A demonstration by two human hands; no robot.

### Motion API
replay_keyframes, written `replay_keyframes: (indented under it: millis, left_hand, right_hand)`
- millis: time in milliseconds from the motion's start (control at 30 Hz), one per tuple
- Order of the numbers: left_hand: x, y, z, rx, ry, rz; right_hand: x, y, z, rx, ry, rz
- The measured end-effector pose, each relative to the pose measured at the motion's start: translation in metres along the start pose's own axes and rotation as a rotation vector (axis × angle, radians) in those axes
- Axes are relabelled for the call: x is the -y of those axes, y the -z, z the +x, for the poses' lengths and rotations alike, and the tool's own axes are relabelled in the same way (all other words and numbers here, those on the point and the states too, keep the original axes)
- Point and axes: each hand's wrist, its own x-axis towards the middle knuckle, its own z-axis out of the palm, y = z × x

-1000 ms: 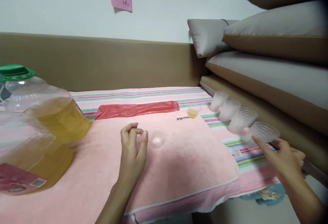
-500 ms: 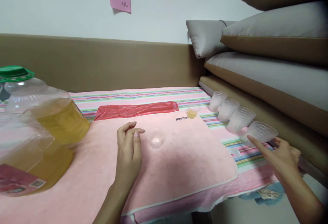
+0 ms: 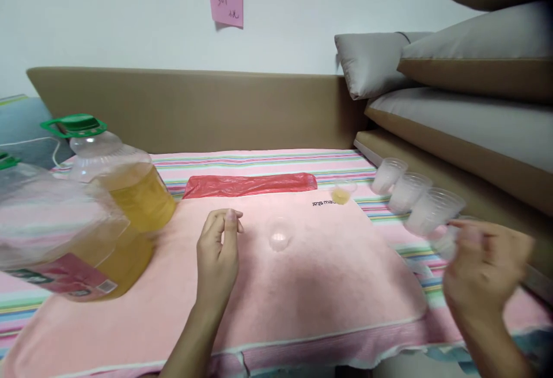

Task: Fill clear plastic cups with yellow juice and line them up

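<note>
My left hand (image 3: 218, 242) hovers over the pink mat with its fingers curled in under the thumb and nothing visible in them. Just right of it, a small clear plastic cup (image 3: 280, 235) stands on the mat. My right hand (image 3: 484, 265), slightly blurred, has its fingers closed at the rim of the nearest cup stack (image 3: 443, 245). The hand hides much of that stack. Beyond it, several stacks of clear plastic cups (image 3: 434, 211) lean in a row. Another clear cup with yellow liquid (image 3: 340, 195) sits at the mat's far edge.
Two large jugs of yellow liquid, a nearer one (image 3: 99, 263) and a farther one (image 3: 142, 193) with a green cap, stand on the left. A red plastic bag (image 3: 250, 184) lies behind the pink mat (image 3: 337, 286). Stacked cushions (image 3: 470, 118) border the right side.
My right hand has turned and its fingers have closed at the nearest cup stack. My left hand's fingers have curled in. The view has shifted left, showing more of the jugs.
</note>
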Motion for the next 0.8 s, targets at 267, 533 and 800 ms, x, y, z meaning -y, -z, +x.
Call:
replay_keyframes:
  millis: [267, 533, 800]
  left_hand:
    - [-0.003, 0.019, -0.025, 0.13, 0.001, 0.097]
    - [0.019, 0.006, -0.044, 0.279, 0.144, 0.058]
    - [0.014, -0.02, -0.053, 0.278, 0.218, -0.036]
  right_hand:
    - [0.118, -0.049, -0.032, 0.376, 0.12, 0.556]
    - [0.12, -0.085, -0.081, 0.592, -0.011, 0.53]
    - [0.117, -0.094, -0.091, 0.637, -0.033, 0.512]
